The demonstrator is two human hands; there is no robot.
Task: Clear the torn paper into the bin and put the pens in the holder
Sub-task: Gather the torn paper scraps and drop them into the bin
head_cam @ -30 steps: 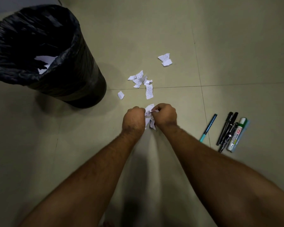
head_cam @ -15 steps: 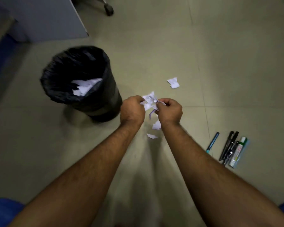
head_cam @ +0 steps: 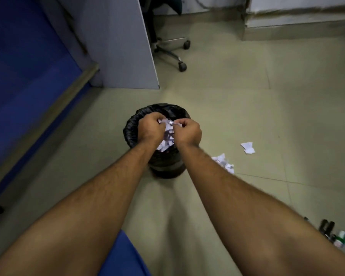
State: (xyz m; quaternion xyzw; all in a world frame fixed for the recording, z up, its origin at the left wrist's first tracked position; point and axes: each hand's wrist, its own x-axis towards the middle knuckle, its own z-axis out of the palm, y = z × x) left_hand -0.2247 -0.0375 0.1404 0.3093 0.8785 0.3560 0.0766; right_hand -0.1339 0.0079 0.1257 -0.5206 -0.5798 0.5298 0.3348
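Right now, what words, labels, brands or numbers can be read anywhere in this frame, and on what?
None can be read.
Torn paper held in both hands over the bin: printed lines, too blurred.
Scraps on the floor: print too small.
Marker by the pens: label blurred.

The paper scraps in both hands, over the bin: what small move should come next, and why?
Probably loosen both grips so the paper falls. The left hand and right hand pinch the torn paper directly above the open mouth of the bin, so the scraps should drop inside. More scraps on the floor and the pens remain to be collected afterwards.
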